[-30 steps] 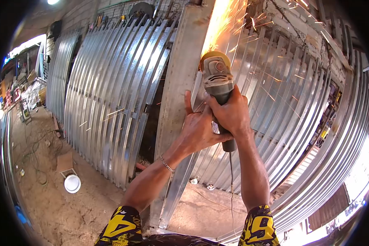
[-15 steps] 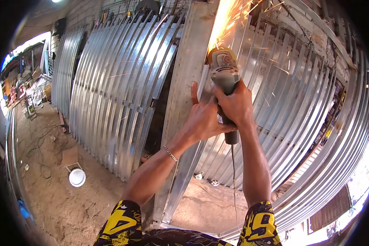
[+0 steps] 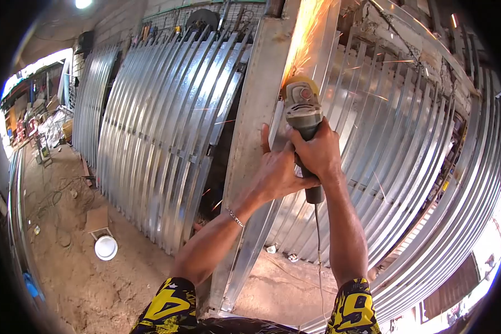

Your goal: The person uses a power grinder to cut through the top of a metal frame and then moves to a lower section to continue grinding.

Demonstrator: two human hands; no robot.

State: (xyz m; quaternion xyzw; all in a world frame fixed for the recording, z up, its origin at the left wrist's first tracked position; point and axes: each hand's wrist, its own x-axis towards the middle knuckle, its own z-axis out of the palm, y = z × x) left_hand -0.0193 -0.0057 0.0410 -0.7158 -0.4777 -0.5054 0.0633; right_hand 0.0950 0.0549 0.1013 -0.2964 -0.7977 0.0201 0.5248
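An angle grinder point(image 3: 304, 114) runs against the inner edge of a tall metal post point(image 3: 257, 106), and a bright stream of sparks point(image 3: 303, 42) flies up from its yellow guard. My right hand point(image 3: 318, 147) is wrapped round the grinder's body, close behind its head. Lower on the handle, my left hand point(image 3: 278, 170) grips from the left side, with one finger sticking up beside the post. The grinding disc itself is hidden behind the guard. From the handle's end hangs a power cord point(image 3: 319, 239).
Corrugated metal panels point(image 3: 156, 139) lean on the left, with more ribbed panels point(image 3: 373, 150) on the right. A white bucket point(image 3: 106, 248) stands on the dirt floor point(image 3: 83, 289). Cables point(image 3: 53, 200) lie on the ground at left. Sparks scatter to the right.
The grinder and both hands sit slightly lower in view, with the grinder still sparking along the post. The surroundings have shifted a little as the camera moved.
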